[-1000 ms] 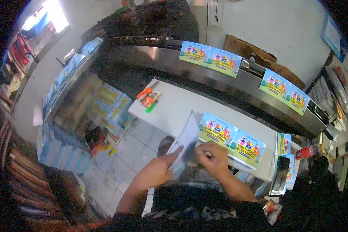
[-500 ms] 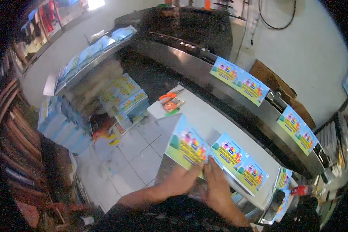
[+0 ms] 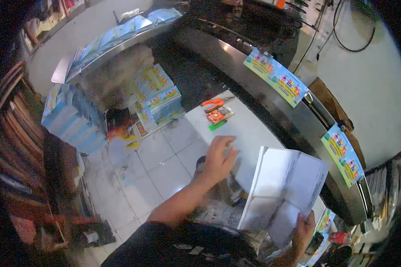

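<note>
My right hand (image 3: 303, 231) grips the lower right edge of a creased sheet (image 3: 289, 191). Its pale, mostly plain side is up, with fold lines crossing it and faint print along the right edge. The sheet is tilted over the white table (image 3: 249, 138) and hides part of it. My left hand (image 3: 219, 159) hovers by the table's left edge, apart from the sheet, with fingers spread and nothing in them. Beyond it on the table lie orange-handled scissors (image 3: 213, 104), a small orange-red packet (image 3: 217, 116) and a green object (image 3: 217, 126).
Colourful printed sheets (image 3: 276, 78) hang on the long metal rail behind the table, with another printed strip (image 3: 343, 153) farther right. Stacked blue printed sheets (image 3: 73, 127) and bundles (image 3: 158, 91) stand at left. A red-labelled bottle (image 3: 341, 238) lies at lower right.
Both hands were together on a colourful printed sheet. Now they are apart: my left hand is free, and my right holds a sheet pale side up, farther right. The view has shifted.
</note>
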A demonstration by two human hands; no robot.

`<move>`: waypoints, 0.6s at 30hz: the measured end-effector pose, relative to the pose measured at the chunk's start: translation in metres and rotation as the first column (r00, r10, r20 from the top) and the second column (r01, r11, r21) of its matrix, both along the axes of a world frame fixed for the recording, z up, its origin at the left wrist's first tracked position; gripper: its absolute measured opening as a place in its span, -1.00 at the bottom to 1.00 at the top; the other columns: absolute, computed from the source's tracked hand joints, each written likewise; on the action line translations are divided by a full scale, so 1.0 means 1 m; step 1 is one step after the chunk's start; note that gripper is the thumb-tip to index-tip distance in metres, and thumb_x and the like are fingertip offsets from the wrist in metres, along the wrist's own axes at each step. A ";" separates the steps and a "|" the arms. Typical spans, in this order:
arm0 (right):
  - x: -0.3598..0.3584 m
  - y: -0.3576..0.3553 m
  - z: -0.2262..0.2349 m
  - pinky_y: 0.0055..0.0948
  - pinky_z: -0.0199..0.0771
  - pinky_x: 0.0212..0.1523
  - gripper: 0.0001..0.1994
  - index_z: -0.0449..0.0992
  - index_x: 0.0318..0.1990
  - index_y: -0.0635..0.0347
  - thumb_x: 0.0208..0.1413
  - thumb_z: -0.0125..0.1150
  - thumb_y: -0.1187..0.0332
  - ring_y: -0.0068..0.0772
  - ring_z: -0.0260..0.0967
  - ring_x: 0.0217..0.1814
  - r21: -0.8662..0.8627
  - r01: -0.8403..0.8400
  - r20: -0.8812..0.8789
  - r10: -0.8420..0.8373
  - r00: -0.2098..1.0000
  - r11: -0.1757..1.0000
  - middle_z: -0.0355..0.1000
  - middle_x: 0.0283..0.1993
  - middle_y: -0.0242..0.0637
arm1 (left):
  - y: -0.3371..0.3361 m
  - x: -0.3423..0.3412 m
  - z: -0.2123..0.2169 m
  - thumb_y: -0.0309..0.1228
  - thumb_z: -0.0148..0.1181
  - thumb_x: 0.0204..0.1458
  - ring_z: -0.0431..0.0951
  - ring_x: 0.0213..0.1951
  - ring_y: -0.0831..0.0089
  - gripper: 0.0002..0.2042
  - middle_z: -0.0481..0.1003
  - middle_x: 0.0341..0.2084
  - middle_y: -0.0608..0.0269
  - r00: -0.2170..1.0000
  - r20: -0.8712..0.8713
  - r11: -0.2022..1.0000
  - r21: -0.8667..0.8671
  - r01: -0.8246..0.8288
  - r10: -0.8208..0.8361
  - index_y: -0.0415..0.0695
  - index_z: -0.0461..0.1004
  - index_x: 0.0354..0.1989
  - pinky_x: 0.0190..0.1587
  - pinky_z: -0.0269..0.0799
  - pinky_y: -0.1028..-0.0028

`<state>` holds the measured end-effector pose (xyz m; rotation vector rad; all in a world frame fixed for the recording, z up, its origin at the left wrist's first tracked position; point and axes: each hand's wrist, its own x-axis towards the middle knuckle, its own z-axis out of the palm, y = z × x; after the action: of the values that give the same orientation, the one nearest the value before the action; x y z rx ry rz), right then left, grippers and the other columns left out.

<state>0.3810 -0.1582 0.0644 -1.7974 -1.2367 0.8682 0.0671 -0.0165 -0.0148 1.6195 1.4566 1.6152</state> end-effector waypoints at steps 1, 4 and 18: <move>-0.003 -0.003 0.005 -0.49 0.31 -0.05 -0.73 0.37 0.04 0.36 0.23 0.02 0.44 -0.49 0.31 -0.12 0.004 -0.014 -0.007 0.014 1.000 1.000 0.44 -0.12 -0.26 | 0.018 -0.006 -0.018 -0.42 0.19 0.08 0.47 -0.08 0.10 -0.67 0.43 -0.14 -0.04 0.993 -0.122 1.000 0.021 0.013 -0.010 -0.23 0.41 0.02 -0.04 0.42 0.27; 0.028 0.021 -0.033 -0.33 0.38 -0.06 -0.73 0.39 0.00 0.42 0.16 0.03 0.51 -0.30 0.38 -0.17 0.146 -0.024 0.102 0.009 0.995 0.989 0.48 -0.19 -0.10 | 0.086 0.033 -0.053 -0.30 0.16 0.11 0.44 -0.03 0.00 -0.63 0.39 -0.05 -0.11 0.939 -0.343 0.998 0.058 0.018 0.003 -0.22 0.40 0.05 0.05 0.36 0.19; 0.043 0.015 -0.049 -0.46 0.34 -0.04 -0.67 0.35 0.09 0.37 0.21 0.11 0.42 -0.44 0.35 -0.11 -0.034 -0.020 0.139 0.025 0.990 0.999 0.46 -0.11 -0.22 | 0.101 0.049 -0.081 -0.16 0.06 0.18 0.29 0.18 0.03 -0.57 0.33 0.12 -0.05 0.847 -0.525 0.986 -0.168 0.001 -0.090 -0.20 0.37 0.10 0.21 0.21 0.12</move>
<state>0.4235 -0.1434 0.0151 -1.9002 -1.3404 0.7898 0.1156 0.0848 -0.0956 2.0876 1.7364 1.0188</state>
